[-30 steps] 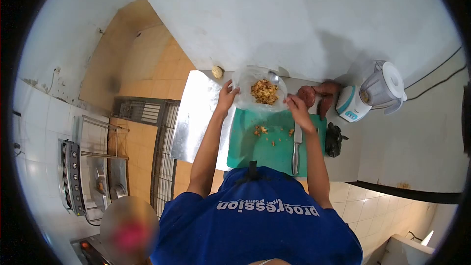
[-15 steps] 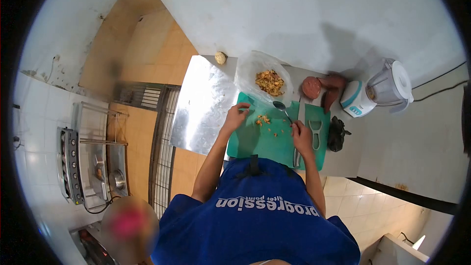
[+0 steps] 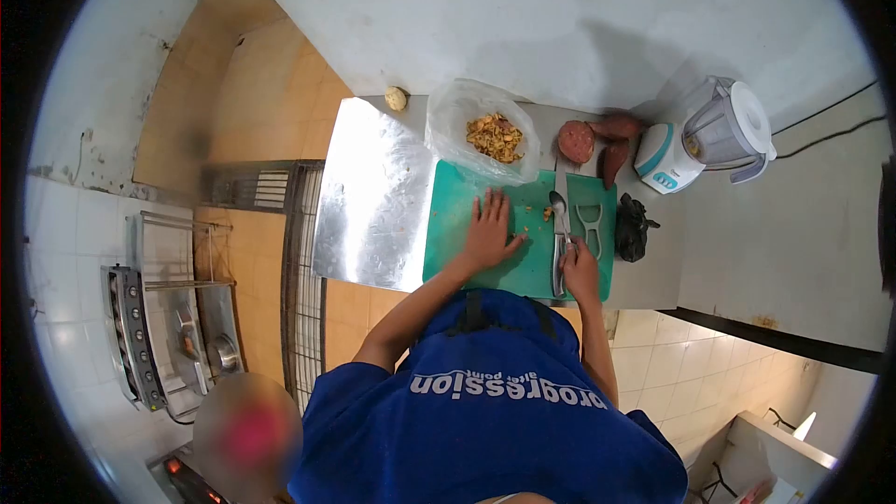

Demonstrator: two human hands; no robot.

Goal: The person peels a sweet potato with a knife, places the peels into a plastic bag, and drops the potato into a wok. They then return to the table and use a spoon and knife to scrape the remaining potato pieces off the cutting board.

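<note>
My left hand (image 3: 490, 231) lies flat with fingers spread on the green cutting board (image 3: 448, 257). My right hand (image 3: 581, 271) grips the handle of a metal spoon (image 3: 558, 203), its bowl pointing away from me. Beside and partly under the spoon is a knife (image 3: 558, 273). A few small food crumbs (image 3: 548, 215) sit between my left hand and the spoon. To the right of the knife rests a pale Y-shaped peeler (image 3: 590, 231). Behind the board, a clear plastic bag (image 3: 450, 126) holds chopped yellow-brown food pieces (image 3: 495, 137).
Reddish-brown tubers, one showing a rounded face (image 3: 576, 142), lie behind the board. A blender (image 3: 728, 135) stands at the right, near a crumpled black plastic bag (image 3: 635, 226). One pale round object (image 3: 396, 98) sits by the wall. A blurred person (image 3: 247, 439) is at lower left.
My left hand has moved right and flattened onto the board. The spoon has swung upright beside the knife, and the crumbs now lie farther right. The whole view has shifted slightly.
</note>
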